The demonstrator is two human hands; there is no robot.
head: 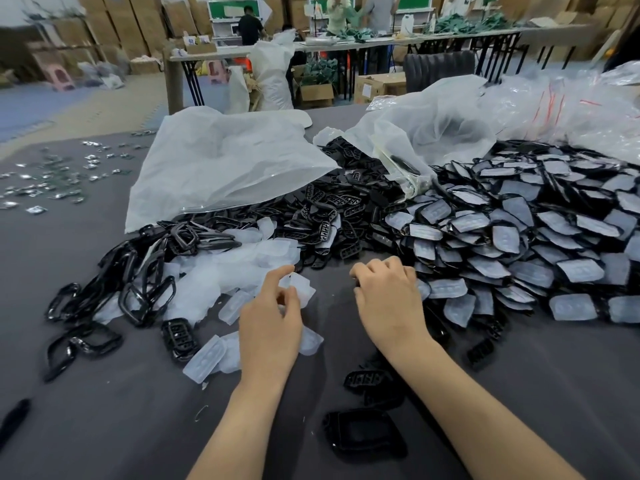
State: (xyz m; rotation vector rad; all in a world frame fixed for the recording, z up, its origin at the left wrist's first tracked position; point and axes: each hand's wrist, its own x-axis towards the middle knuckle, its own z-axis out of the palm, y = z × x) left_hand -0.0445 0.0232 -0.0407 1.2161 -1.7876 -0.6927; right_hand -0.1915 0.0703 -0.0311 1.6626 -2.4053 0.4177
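Observation:
My left hand (270,320) pinches a translucent white silicone pad (298,287) between thumb and fingers, at the edge of a heap of the same pads (221,268). My right hand (388,296) lies knuckles up at the left edge of a big pile of assembled black pieces with white pads (519,237); its fingers curl down and what they touch is hidden. Glossy black frames (138,271) lie heaped at the left. Black button plates (332,216) are piled in the middle.
A grey cloth (104,427) covers the table. White plastic bags (225,161) lie behind the piles, clear bags (571,109) at the far right. Small silvery parts (52,178) are scattered far left. Loose black pieces (367,438) lie between my forearms. People work at distant tables.

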